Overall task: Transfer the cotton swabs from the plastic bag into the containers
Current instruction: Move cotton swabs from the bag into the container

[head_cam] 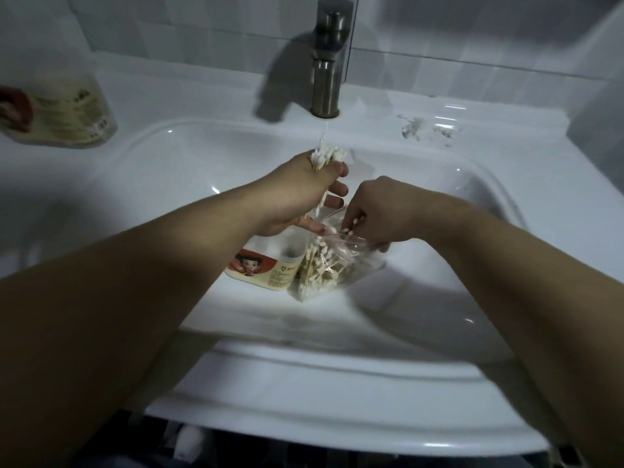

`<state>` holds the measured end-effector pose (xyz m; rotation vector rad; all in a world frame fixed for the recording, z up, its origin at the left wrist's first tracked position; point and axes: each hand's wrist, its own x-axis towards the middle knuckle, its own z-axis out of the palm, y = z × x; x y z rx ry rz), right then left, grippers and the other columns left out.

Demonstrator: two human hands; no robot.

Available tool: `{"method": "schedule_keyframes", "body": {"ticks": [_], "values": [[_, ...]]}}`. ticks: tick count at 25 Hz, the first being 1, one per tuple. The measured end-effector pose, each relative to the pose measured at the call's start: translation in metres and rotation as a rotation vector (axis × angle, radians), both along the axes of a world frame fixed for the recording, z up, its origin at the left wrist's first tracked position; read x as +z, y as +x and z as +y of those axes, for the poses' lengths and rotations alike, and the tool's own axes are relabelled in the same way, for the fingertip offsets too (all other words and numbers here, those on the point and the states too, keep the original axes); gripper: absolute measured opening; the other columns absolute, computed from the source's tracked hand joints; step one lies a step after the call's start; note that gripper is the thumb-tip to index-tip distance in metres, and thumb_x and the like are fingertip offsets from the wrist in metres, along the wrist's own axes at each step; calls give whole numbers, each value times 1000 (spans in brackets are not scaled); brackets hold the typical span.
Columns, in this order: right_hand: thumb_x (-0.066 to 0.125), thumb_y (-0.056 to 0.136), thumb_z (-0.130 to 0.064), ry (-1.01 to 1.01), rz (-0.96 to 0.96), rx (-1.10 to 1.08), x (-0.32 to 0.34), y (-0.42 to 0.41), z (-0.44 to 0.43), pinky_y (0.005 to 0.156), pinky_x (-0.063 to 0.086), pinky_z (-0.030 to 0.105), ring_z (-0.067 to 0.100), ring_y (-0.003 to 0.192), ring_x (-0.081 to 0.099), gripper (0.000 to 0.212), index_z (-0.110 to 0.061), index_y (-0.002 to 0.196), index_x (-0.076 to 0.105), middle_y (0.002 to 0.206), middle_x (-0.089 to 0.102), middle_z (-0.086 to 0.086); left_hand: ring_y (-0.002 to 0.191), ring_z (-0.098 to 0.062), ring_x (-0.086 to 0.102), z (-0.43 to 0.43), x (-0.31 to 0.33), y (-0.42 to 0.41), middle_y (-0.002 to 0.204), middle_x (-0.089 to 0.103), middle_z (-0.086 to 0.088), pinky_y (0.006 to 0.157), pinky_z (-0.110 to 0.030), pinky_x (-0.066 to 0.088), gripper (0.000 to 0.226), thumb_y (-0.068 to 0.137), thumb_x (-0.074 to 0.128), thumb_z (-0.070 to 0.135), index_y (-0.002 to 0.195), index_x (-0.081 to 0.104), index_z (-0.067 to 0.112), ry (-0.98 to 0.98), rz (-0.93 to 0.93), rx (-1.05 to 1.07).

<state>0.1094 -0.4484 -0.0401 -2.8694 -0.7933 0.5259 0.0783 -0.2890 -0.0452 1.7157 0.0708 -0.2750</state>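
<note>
Sink [202,153]: plastic bag [359,263] of swabs [320,266]

glossy sink [354,376], clear plastic bag [341,261] (crinkled)

A white sink [304,393] sits under a grey metal tap [326,62]. Behind it is a wall [202,25] of white tiles. The light is dim.

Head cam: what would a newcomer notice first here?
The left hand grips a bundle of cotton swabs upright over the middle of the white sink. Just to its right, the right hand reaches into the mouth of the clear plastic bag, which is full of swabs. The bag sits in the basin beside a cartoon-labelled container.
</note>
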Motion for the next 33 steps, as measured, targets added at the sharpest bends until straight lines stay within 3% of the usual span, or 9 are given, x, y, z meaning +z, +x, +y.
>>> {"method": "schedule_keyframes", "body": {"ticks": [4,7,9,13,15,18,23,26,33], "values": [[63,86,-11,8,10,9,0,1,-2,81,52,25,13,96,66,37,-28,117,75,111,73,-7,109,-19,68,-1,-1,-1,113,67,-3,86,-52,60,18,108,44,37,108,59,27,38,-10,-19],[60,84,-2,69,203,4,-2,-5,0,91,58,36,18,105,67,52,-23,131,67,121,70,-2,110,-19,67,-1,-1,-1,114,66,-3,86,-53,61,18,108,43,36,108,58,27,43,-14,-18],[64,83,-5,84,238,32,-4,-7,1,86,61,40,22,99,70,47,-23,125,69,116,72,2,110,-19,66,0,-1,-1,115,66,-3,86,-54,60,18,108,44,36,110,58,26,44,-10,-22],[63,88,-23,-23,103,113,-12,-9,7,60,50,22,12,69,69,16,-28,94,77,86,72,-8,111,-20,67,-1,-2,-1,116,66,-3,87,-54,60,19,108,45,35,114,58,24,49,-2,-41],[58,92,-22,-42,38,112,-11,-10,9,54,45,16,5,56,61,27,-28,68,68,63,63,-10,111,-20,67,-2,-2,-1,117,66,-4,88,-54,60,19,107,45,36,115,58,23,41,3,-37],[54,94,-21,-58,5,72,-7,-8,8,49,41,13,10,51,64,43,-26,51,56,45,56,-18,113,-21,67,-2,-1,-1,117,66,-4,88,-52,60,19,108,45,35,113,58,24,41,-6,-31],[54,96,-28,-70,-57,53,2,-7,4,66,58,28,11,59,71,31,-19,70,66,66,70,-1,109,-17,67,-1,-1,-1,113,68,-1,92,-52,58,18,108,43,36,110,58,25,106,-30,-30],[55,94,-23,-52,-118,31,4,-4,1,75,60,37,19,72,71,25,-10,74,65,73,71,7,107,-16,68,-1,-2,0,113,69,-1,92,-52,57,19,108,44,36,114,58,23,121,-30,-35],[54,92,-18,101,-108,-68,10,4,-8,65,60,34,16,58,71,22,-12,78,70,72,71,5,109,-16,67,-1,-3,1,113,69,-1,90,-48,58,16,108,46,34,109,58,25,132,-11,-27]]}}
